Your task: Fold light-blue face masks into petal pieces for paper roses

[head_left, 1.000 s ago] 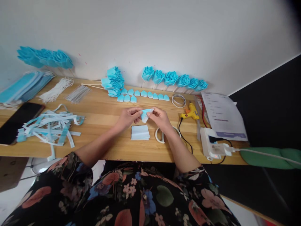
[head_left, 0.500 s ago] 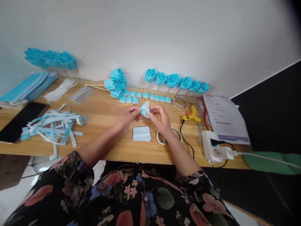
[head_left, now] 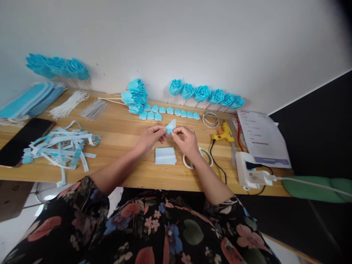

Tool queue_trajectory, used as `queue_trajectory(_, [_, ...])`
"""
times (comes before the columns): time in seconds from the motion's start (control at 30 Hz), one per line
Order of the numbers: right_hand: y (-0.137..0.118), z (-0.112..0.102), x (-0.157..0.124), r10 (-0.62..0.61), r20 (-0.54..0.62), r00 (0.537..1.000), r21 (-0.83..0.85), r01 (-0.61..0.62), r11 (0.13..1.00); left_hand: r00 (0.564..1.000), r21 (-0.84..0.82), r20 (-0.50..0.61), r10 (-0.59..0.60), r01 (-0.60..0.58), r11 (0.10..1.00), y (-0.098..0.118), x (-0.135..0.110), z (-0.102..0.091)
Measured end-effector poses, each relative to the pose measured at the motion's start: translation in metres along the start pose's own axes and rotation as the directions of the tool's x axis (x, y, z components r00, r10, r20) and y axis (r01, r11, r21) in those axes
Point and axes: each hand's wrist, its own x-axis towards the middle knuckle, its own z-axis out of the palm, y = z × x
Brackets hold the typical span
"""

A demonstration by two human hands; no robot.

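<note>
Between my two hands is a small folded piece of light blue and white mask fabric (head_left: 171,126), held above the table. My left hand (head_left: 153,137) pinches its left side between thumb and fingers. From the right, my right hand (head_left: 186,139) pinches its lower right edge. Just below them lies a stack of pale rectangular fabric pieces (head_left: 165,156). Behind the hands, several folded blue petals (head_left: 169,110) lie in rows. A roll of tape (head_left: 206,155) sits partly under my right wrist.
Blue fabric flowers on sticks (head_left: 202,94) lean along the wall. To the right are a yellow glue gun (head_left: 224,133), a power strip (head_left: 244,172) and a paper sheet (head_left: 264,137). Cut strips (head_left: 63,145), a phone (head_left: 26,141) and stacked masks (head_left: 35,99) lie left.
The piece of fabric has been folded further: its lower right part is turned over and it looks smaller. My right fingers have moved slightly left, closer to the left hand.
</note>
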Motion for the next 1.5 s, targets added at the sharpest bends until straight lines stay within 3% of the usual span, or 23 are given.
queue_trajectory(0.47, [-0.001, -0.001, 0.000, 0.086, -0.027, 0.996, 0.043, -0.085, 0.995, 1.000, 0.098, -0.027, 0.001, 0.002, 0.995, 0.003, -0.001, 0.000])
queue_trajectory(0.7, [0.005, 0.001, 0.000, 0.172, -0.016, 0.985, 0.111, -0.169, 0.979, 1.000, 0.234, 0.004, 0.017, -0.018, 0.972, 0.007, -0.002, 0.002])
queue_trajectory(0.9, [0.010, 0.003, 0.002, 0.246, 0.142, 0.959, 0.366, -0.282, 0.887, 1.000, 0.267, -0.027, 0.008, 0.000, 0.964, 0.009, -0.002, 0.002])
queue_trajectory(1.03, [0.011, 0.002, 0.004, 0.309, 0.201, 0.930, 0.448, -0.367, 0.815, 1.000, 0.275, -0.030, 0.005, 0.004, 0.962, 0.008, -0.002, 0.002])
queue_trajectory(1.17, [0.010, 0.001, 0.003, 0.324, 0.218, 0.921, 0.418, -0.388, 0.821, 1.000, 0.299, -0.022, 0.006, 0.001, 0.954, 0.007, -0.002, 0.002])
queue_trajectory(1.3, [0.010, -0.001, 0.002, 0.341, 0.164, 0.926, 0.332, -0.377, 0.864, 1.000, 0.308, 0.011, 0.016, -0.019, 0.951, 0.006, -0.004, 0.002])
queue_trajectory(1.5, [0.009, -0.003, 0.003, 0.342, 0.117, 0.933, 0.330, -0.361, 0.872, 1.000, 0.232, 0.014, -0.015, 0.011, 0.973, 0.009, -0.004, 0.002])
